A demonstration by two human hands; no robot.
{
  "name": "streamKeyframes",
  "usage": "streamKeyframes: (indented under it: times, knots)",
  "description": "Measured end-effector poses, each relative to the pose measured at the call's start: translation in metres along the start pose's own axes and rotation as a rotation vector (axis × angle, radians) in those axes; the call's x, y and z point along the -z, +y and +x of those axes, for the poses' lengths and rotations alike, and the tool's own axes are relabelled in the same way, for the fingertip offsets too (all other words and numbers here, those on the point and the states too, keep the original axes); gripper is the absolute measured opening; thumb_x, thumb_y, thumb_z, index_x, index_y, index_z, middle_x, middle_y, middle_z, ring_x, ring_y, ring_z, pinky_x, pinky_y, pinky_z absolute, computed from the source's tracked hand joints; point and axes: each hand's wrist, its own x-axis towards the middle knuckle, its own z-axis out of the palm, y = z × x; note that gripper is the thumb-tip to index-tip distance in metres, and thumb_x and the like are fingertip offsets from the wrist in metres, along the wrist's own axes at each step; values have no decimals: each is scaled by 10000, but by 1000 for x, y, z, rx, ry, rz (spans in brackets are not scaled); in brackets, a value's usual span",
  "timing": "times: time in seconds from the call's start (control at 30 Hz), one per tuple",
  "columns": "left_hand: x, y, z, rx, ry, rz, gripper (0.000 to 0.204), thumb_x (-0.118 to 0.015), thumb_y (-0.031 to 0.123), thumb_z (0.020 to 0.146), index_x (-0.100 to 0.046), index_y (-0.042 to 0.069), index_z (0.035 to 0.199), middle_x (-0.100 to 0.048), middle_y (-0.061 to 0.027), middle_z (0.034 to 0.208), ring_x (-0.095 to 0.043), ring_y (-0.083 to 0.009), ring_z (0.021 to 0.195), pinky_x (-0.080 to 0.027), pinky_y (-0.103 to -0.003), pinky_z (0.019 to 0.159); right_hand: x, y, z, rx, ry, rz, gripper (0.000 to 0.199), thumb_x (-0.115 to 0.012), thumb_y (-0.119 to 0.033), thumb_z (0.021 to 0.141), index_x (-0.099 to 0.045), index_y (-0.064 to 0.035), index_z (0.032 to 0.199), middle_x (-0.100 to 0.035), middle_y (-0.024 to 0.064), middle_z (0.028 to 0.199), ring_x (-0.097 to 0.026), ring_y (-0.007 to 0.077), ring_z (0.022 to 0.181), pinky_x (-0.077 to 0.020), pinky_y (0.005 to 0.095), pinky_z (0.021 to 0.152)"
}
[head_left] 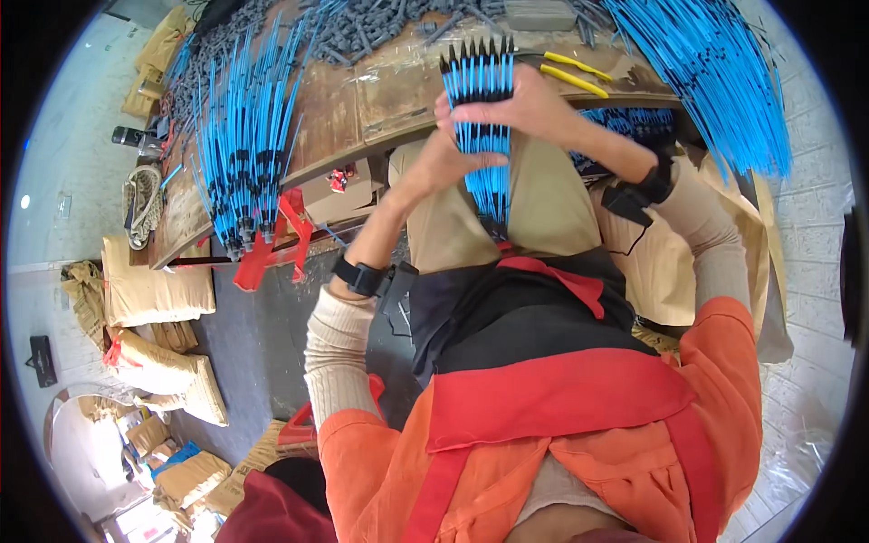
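Observation:
Both of my hands are closed around a bundle of thin blue tubes with black pointed tips (482, 86), held over my lap at the table's near edge. My left hand (444, 166) grips it lower down, its thumb lying across the front. Higher up, my right hand (525, 107) wraps round it with the thumb across the tubes. The black tips stand side by side pointing at the table, and the lower ends hang between my thighs. Where the fingers wrap behind, they are hidden.
On the wooden table (362, 113) lie a pile of grey plastic fittings (389, 32) and yellow-handled pliers (577, 74). Blue tube bundles overhang it at left (249, 136) and right (715, 81). Stuffed sacks (158, 281) stand on the left; someone in dark red (276, 511) is close by.

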Motion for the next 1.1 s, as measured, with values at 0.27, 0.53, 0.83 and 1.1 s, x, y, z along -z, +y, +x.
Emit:
streamKeyframes:
  times: [0.27,0.53,0.83,1.1]
  knots:
    - [-23,-25,-11,57,72,-91,386,-783,100,803,-626,10,1143,-678,-23,985,-632,-123,935,-528,-291,829,5,57,-11,-211,16,160,225,-693,-98,880,-671,3,1080,-711,50,1012,-664,132,954,-534,300,851]
    - [106,45,67,559,16,-36,285,-696,63,836,-652,20,1114,-694,-78,994,-660,-193,920,-534,-357,802,15,53,-12,-330,54,177,236,-690,-69,878,-656,31,1089,-713,71,1017,-670,132,957,-539,297,853]
    - [124,17,141,-31,470,1075,244,-654,74,834,-687,77,1076,-667,-107,900,-652,-325,781,-525,-369,693,15,58,2,-452,70,314,242,-688,-48,875,-649,32,1100,-711,80,1029,-682,145,963,-550,300,843]
    - [76,50,43,238,481,-691,379,-565,127,967,-474,14,1317,-657,-205,1092,-687,-299,966,-589,-325,815,10,61,-5,-395,88,245,234,-682,-42,879,-642,25,1099,-705,74,1016,-684,166,956,-549,308,839]
